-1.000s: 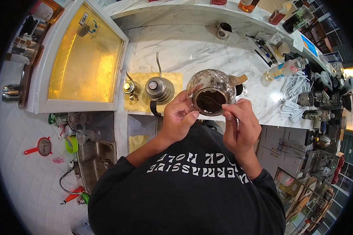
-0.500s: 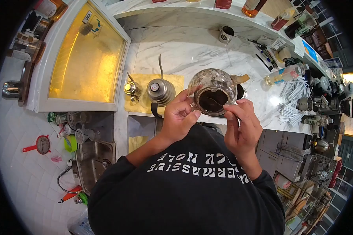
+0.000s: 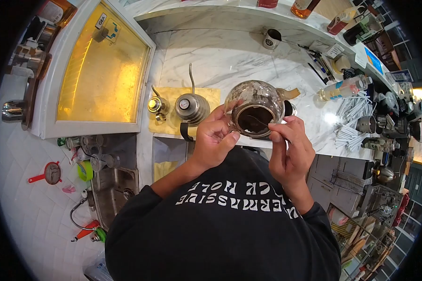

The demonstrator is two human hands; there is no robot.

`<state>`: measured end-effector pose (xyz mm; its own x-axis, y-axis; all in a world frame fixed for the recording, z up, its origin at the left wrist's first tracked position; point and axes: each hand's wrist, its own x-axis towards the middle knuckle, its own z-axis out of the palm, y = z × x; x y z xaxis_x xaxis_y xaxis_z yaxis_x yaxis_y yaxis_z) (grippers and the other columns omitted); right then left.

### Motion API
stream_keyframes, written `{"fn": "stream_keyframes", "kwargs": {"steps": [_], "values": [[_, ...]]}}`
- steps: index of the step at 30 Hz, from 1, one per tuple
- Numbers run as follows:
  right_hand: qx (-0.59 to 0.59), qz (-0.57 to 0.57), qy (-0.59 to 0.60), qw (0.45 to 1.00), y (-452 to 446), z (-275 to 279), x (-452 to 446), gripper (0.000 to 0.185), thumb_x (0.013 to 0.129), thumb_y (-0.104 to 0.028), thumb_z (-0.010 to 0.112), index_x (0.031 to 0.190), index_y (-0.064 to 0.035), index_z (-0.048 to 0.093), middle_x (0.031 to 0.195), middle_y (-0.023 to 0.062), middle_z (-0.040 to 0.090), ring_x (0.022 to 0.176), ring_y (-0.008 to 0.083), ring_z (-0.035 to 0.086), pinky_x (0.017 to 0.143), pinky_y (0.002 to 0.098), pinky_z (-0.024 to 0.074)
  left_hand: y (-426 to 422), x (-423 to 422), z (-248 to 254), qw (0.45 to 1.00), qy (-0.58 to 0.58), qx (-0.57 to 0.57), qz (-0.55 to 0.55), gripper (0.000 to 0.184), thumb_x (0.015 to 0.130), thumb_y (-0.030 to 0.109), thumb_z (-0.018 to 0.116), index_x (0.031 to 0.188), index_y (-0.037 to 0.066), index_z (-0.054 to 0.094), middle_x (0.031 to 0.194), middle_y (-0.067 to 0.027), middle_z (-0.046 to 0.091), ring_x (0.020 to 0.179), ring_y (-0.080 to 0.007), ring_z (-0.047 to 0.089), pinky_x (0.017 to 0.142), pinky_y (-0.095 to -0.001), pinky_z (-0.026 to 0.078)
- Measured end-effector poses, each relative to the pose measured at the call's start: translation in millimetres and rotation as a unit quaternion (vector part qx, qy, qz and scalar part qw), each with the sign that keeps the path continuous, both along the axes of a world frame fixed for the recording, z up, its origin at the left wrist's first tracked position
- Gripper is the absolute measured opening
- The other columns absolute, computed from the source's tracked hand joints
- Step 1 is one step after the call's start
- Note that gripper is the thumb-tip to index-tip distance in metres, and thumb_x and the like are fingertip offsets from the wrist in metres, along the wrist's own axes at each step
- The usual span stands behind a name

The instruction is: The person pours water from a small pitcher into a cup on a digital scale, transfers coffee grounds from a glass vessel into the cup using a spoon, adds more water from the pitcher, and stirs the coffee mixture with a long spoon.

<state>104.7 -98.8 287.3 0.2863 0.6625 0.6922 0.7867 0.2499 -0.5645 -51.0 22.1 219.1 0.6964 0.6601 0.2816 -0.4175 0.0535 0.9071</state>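
A round glass pot point(image 3: 253, 93) with a wooden handle is tilted so that its open mouth faces me, and dark contents show inside. My left hand point(image 3: 215, 140) grips the pot by the left side of its rim, thumb at the lower edge. At the right edge of the mouth, my right hand point(image 3: 291, 150) is pinched on a thin, curved stem that reaches into the dark interior. The far end of the stem is hard to make out. Left of the pot, a steel gooseneck kettle point(image 3: 192, 108) and a small metal burner point(image 3: 157, 105) stand on a yellow cloth point(image 3: 213, 96).
A glass-fronted cabinet point(image 3: 101, 70) glows yellow at the left, above a steel sink point(image 3: 112, 192). On the marble counter point(image 3: 220, 51) are a cup point(image 3: 271, 39), pens, a clear bottle point(image 3: 344, 88) and several white straws point(image 3: 349, 133). Bottles line the raised ledge.
My right hand has shifted slightly to the right and the thin stem has changed its angle inside the mouth. My left hand keeps its hold on the pot.
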Motion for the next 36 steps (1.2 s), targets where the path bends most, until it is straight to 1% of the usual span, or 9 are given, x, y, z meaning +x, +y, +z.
{"fn": "stream_keyframes", "kwargs": {"steps": [2, 5, 14, 20, 25, 32, 36], "values": [[0.003, -0.003, 0.004, 1.000, 0, 0, 1, 0.024, 0.086, 0.012, 0.071, 0.107, 0.0010, 0.069, 0.077, 0.0084, 0.065, 0.063, 0.0233, 0.058, 0.082, 0.0417, 0.0501, 3, 1, -1, 1.000, -0.005, 0.016, -0.006, 0.031, 0.093, 0.001, 0.064, 0.069, -0.002, 0.045, 0.152, -0.0313, 0.045, 0.139, -0.0337, 0.054, 0.109, -0.0398, 0.046], [0.004, -0.010, 0.005, 1.000, 0, 1, 1, 0.023, 0.086, 0.012, 0.070, 0.106, 0.0016, 0.069, 0.076, 0.0083, 0.065, 0.063, 0.0229, 0.058, 0.083, 0.0419, 0.0510, 2, 3, 0, 1.000, -0.007, 0.003, -0.007, 0.031, 0.093, 0.002, 0.064, 0.069, -0.002, 0.045, 0.152, -0.0319, 0.045, 0.140, -0.0346, 0.053, 0.109, -0.0392, 0.045], [0.000, -0.025, 0.020, 0.999, -2, 0, -1, 0.023, 0.087, 0.013, 0.070, 0.107, 0.0016, 0.070, 0.072, 0.0062, 0.060, 0.062, 0.0206, 0.057, 0.087, 0.0415, 0.0527, 2, 3, -5, 1.000, 0.003, 0.019, -0.008, 0.032, 0.093, 0.001, 0.064, 0.067, -0.002, 0.046, 0.152, -0.0312, 0.045, 0.142, -0.0362, 0.051, 0.111, -0.0410, 0.045], [-0.007, -0.027, 0.018, 0.999, -3, -2, -1, 0.023, 0.087, 0.012, 0.070, 0.107, 0.0010, 0.070, 0.073, 0.0055, 0.060, 0.061, 0.0199, 0.055, 0.087, 0.0415, 0.0525, 1, 3, -3, 1.000, 0.017, -0.009, -0.016, 0.032, 0.093, 0.000, 0.065, 0.066, -0.002, 0.047, 0.152, -0.0298, 0.045, 0.142, -0.0359, 0.050, 0.111, -0.0413, 0.046], [-0.016, -0.019, 0.015, 1.000, -9, -6, 3, 0.024, 0.087, 0.012, 0.070, 0.108, 0.0007, 0.070, 0.073, 0.0058, 0.060, 0.062, 0.0198, 0.055, 0.088, 0.0417, 0.0524, -3, 9, -6, 1.000, 0.009, 0.012, -0.001, 0.033, 0.092, 0.000, 0.066, 0.066, -0.002, 0.047, 0.152, -0.0286, 0.046, 0.141, -0.0335, 0.051, 0.109, -0.0392, 0.047], [0.025, -0.023, 0.020, 0.999, -18, -5, 19, 0.023, 0.089, 0.011, 0.069, 0.109, 0.0013, 0.069, 0.076, 0.0074, 0.064, 0.062, 0.0198, 0.057, 0.088, 0.0439, 0.0533, -12, 20, 2, 0.999, 0.031, 0.041, 0.007, 0.035, 0.092, -0.001, 0.066, 0.065, -0.002, 0.043, 0.152, -0.0274, 0.048, 0.136, -0.0306, 0.056, 0.105, -0.0358, 0.049], [0.028, -0.009, 0.026, 0.999, -27, 0, 34, 0.022, 0.090, 0.011, 0.067, 0.110, 0.0023, 0.069, 0.077, 0.0083, 0.066, 0.063, 0.0200, 0.059, 0.088, 0.0446, 0.0537, -25, 34, 7, 0.999, 0.025, 0.023, 0.024, 0.036, 0.091, 0.000, 0.067, 0.065, -0.001, 0.043, 0.152, -0.0271, 0.048, 0.134, -0.0286, 0.057, 0.102, -0.0339, 0.049]]}}
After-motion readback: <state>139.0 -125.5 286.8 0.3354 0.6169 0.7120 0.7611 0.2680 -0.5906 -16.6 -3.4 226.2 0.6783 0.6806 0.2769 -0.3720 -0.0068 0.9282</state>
